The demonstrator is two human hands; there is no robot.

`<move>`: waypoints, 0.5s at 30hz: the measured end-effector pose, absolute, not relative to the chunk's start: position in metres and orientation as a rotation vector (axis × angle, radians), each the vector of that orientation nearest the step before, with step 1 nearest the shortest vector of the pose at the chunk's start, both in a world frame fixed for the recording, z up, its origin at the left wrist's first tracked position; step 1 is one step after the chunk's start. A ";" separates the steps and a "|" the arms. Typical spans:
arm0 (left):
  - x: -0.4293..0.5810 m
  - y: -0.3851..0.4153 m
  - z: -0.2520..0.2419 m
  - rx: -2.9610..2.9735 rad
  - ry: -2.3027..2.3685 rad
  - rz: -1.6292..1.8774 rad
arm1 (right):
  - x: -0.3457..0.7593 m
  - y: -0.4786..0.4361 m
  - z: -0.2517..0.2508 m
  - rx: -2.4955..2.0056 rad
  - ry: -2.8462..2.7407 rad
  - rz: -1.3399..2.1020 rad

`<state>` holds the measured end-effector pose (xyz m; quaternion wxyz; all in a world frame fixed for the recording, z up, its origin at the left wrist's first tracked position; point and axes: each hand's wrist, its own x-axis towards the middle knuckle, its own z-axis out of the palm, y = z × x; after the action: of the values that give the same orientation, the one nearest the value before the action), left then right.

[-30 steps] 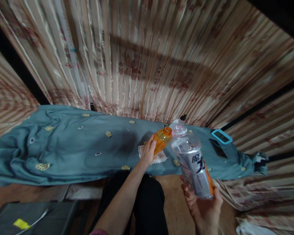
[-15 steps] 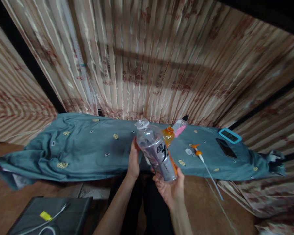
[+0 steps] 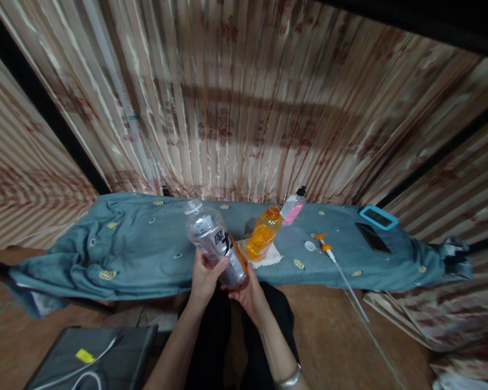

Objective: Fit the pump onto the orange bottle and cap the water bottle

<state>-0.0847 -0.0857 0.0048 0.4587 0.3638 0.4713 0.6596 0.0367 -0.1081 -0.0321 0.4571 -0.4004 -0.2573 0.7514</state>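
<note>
A clear plastic bottle (image 3: 211, 241) with a grey and orange label leans to the left in front of me, its cap on. My left hand (image 3: 205, 276) wraps round its lower body, and my right hand (image 3: 248, 292) holds its base from below. Just right of it an open orange bottle (image 3: 262, 233) stands on a white tissue (image 3: 270, 255) on the blue cloth (image 3: 126, 249). A small white cap (image 3: 309, 245) lies further right.
A pump tube with an orange collar (image 3: 329, 253) hangs over the cloth's front edge. A pink-labelled bottle (image 3: 293, 207) lies by the curtain. A dark phone (image 3: 373, 237) and a blue-framed device (image 3: 378, 216) lie at the right. A dark box (image 3: 97, 357) with a cable sits at lower left.
My right hand has carried the clear bottle from the right to the middle. My left hand has left the orange bottle and taken hold of the clear one.
</note>
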 end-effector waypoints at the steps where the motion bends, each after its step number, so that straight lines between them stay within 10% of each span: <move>1: -0.087 -0.080 0.002 0.916 1.174 1.648 | 0.038 -0.109 -0.037 -1.052 -0.669 1.791; 15: -0.100 0.004 -0.015 1.252 1.680 1.613 | 0.075 -0.140 -0.050 -1.462 -1.217 1.400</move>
<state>-0.0999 0.0043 -0.0147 0.2459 0.4590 0.6159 0.5913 0.0753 -0.1403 -0.0500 0.3802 -0.5724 -0.4765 0.5484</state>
